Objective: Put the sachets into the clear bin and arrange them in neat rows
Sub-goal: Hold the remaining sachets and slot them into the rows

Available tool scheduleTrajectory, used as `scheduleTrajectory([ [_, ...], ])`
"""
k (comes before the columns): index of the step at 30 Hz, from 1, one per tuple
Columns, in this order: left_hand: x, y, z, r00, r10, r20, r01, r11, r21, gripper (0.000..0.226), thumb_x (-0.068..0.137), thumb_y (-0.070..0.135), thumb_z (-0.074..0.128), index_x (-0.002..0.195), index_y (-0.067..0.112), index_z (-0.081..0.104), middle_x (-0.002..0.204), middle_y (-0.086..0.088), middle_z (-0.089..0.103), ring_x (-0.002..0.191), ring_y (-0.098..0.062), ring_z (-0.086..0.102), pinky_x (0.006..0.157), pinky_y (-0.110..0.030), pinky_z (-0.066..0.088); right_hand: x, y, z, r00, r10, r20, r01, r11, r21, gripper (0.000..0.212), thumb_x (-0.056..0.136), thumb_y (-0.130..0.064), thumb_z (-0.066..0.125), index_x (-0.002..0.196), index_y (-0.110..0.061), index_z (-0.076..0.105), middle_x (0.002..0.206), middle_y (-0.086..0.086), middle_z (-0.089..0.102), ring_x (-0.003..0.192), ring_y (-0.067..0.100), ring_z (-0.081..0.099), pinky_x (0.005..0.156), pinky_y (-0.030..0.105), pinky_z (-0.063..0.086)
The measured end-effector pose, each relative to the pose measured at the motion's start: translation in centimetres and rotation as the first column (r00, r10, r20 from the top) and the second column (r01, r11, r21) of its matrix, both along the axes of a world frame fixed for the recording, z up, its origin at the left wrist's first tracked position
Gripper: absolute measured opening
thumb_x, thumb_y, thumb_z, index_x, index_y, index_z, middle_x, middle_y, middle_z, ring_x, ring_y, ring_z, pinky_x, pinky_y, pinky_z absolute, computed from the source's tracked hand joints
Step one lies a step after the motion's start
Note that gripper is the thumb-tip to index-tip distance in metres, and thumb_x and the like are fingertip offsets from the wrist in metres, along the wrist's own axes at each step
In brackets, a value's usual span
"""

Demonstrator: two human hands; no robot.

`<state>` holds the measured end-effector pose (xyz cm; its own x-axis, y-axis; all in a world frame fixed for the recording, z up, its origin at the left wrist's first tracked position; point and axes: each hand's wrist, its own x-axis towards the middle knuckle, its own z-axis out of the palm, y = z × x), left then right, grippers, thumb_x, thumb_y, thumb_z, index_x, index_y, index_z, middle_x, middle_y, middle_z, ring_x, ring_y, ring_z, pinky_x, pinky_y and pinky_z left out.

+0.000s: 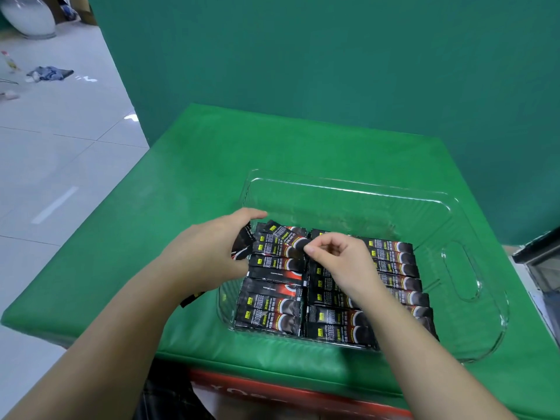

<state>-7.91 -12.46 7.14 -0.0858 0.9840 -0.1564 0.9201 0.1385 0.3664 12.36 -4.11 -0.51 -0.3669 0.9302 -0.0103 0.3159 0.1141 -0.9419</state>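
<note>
Fingertips of my right hand pinch the end of a slanted sachet at the far end of the left row, thumb and forefinger curled onto its dark edge. My left hand is curled round a small bundle of sachets, held just at the bin's left wall, over the far left corner of the stack.

Step in hand, as I judge it: placement and straightening of the last pieces in the left row. The slanted sachet lies crooked across its neighbours; the next move calls for turning it square with the row below and pressing it flat, then feeding in the bundle from my left hand.

Outward from the hands: the clear bin sits on the green table, its far half bare. The left row and the right row fill the near half, sachets lying crosswise and overlapping. The right row runs partly under my right wrist. Two sachets in the left row show a reversed face, which may need correction.

One dark item, apparently a sachet end, shows on the table under my left forearm, outside the bin.
</note>
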Motion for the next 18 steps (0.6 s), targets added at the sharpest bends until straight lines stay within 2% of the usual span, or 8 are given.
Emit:
scheduleTrajectory([
  [4, -0.1, 0.1, -0.1, 1.0, 0.0, 0.004, 0.0, 1.0, -0.004, 0.073, 0.083, 0.022, 0.06, 0.139, 0.051, 0.023, 0.07, 0.007, 0.056, 0.056, -0.011, 0.05, 0.054, -0.032, 0.044, -0.5, 0.2, -0.9, 0.992, 0.011, 0.127, -0.007, 0.999, -0.033, 0.013, 0.086, -0.013, 0.068, 0.09, -0.022, 0.059, 0.066, -0.008, 0.057, 0.057, -0.001, 0.049, 0.057, 0.008, 0.039],
  [7, 0.0, 0.1, -0.1, 1.0, -0.004, 0.003, 0.004, 1.0, 0.001, 0.073, 0.083, 0.022, 0.06, 0.14, 0.05, 0.023, 0.069, 0.009, 0.055, 0.055, -0.009, 0.049, 0.051, -0.029, 0.039, -0.8, 0.1, -1.5, 0.963, 0.034, 0.268, -0.031, 0.999, -0.012, 0.008, 0.089, -0.018, 0.064, 0.093, -0.024, 0.06, 0.074, -0.005, 0.057, 0.064, 0.007, 0.049, 0.054, 0.01, 0.037],
  [10, 0.1, 0.1, 0.0, 1.0, -0.003, -0.001, 0.003, 1.0, 0.011, 0.073, 0.083, 0.022, 0.06, 0.14, 0.05, 0.023, 0.067, 0.013, 0.05, 0.055, -0.006, 0.046, 0.048, -0.025, 0.034, -1.3, 0.2, -2.0, 0.931, 0.039, 0.363, -0.041, 0.999, -0.003, 0.005, 0.09, -0.019, 0.062, 0.094, -0.021, 0.064, 0.086, -0.002, 0.063, 0.077, 0.012, 0.056, 0.068, 0.022, 0.045],
  [12, 0.1, 0.1, 0.0, 1.0, -0.005, 0.003, 0.005, 1.0, 0.014, 0.073, 0.083, 0.021, 0.06, 0.14, 0.05, 0.024, 0.067, 0.012, 0.051, 0.055, -0.006, 0.047, 0.049, -0.026, 0.035, -1.8, 0.5, -2.3, 0.915, 0.053, 0.4, -0.049, 0.999, -0.02, 0.006, 0.091, -0.018, 0.062, 0.096, -0.018, 0.065, 0.091, -0.002, 0.065, 0.085, 0.015, 0.059, 0.077, 0.028, 0.049],
  [15, 0.0, 0.1, -0.1, 1.0, -0.003, 0.013, 0.002, 1.0, 0.022, 0.073, 0.083, 0.022, 0.06, 0.139, 0.05, 0.024, 0.068, 0.012, 0.052, 0.056, -0.006, 0.048, 0.05, -0.026, 0.036, -2.4, 0.7, -2.6, 0.879, 0.052, 0.475, -0.07, 0.997, 0.02, 0.01, 0.092, -0.019, 0.061, 0.101, -0.017, 0.064, 0.099, -0.003, 0.064, 0.095, 0.015, 0.058, 0.08, 0.026, 0.045],
  [18, 0.0, 0.0, -0.2, 1.0, -0.006, 0.018, 0.006, 0.999, 0.033, 0.073, 0.083, 0.022, 0.06, 0.139, 0.05, 0.025, 0.068, 0.013, 0.051, 0.056, -0.005, 0.047, 0.049, -0.025, 0.034, -2.5, 0.7, -2.9, 0.802, -0.011, 0.598, -0.131, 0.972, 0.194, 0.026, 0.089, -0.028, 0.064, 0.113, -0.018, 0.063, 0.114, 0.0, 0.058, 0.112, 0.018, 0.045, 0.093, 0.029, 0.036],
])
